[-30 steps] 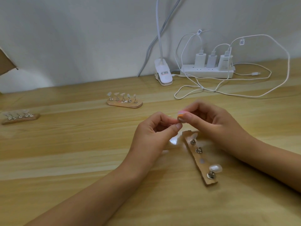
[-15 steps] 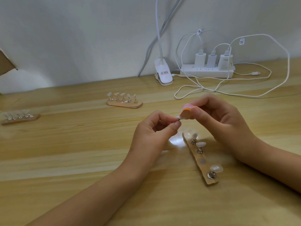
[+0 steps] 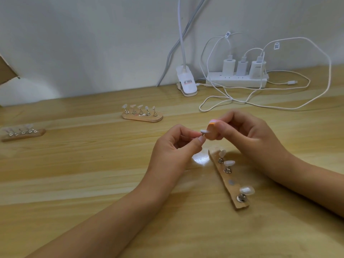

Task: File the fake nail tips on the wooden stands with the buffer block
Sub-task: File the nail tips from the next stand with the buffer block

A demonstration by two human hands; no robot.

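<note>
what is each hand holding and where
Left hand pinches a nail tip by its metal stem. Right hand grips the buffer block by the end away from the tip.

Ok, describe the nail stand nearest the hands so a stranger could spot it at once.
On the wooden table, look beneath the right hand. The near stand lies there, running toward the camera. Unlike the middle stand and the far-left stand, it shows one bare metal spot between its pegs.

Orange-and-pink buffer block, pearly white nail tip, tan wooden stand, white power strip.
</note>
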